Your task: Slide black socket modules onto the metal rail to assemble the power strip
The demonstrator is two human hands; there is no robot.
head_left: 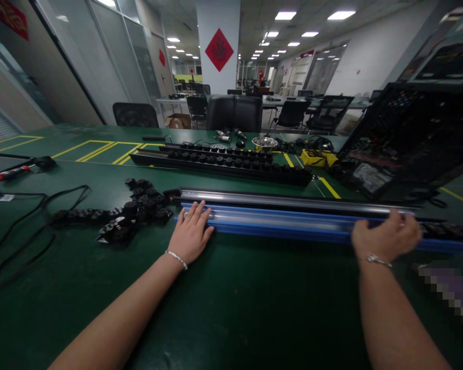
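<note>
1. On the green table [254, 308], a blue rail [278, 231] lies before you.
2. Your left hand [190, 234] rests nearly flat on its left end.
3. Your right hand [384, 239], blurred, half-curls over it; grip unclear.

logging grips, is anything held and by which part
Cannot tell: left hand lies over the left end of the blue channel, right hand, blurred, over its right part; neither shows a clear grip.

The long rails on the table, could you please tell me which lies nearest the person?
The blue rail, with the left hand on its left end; the other rails, black and silvery, lie farther back.
</note>
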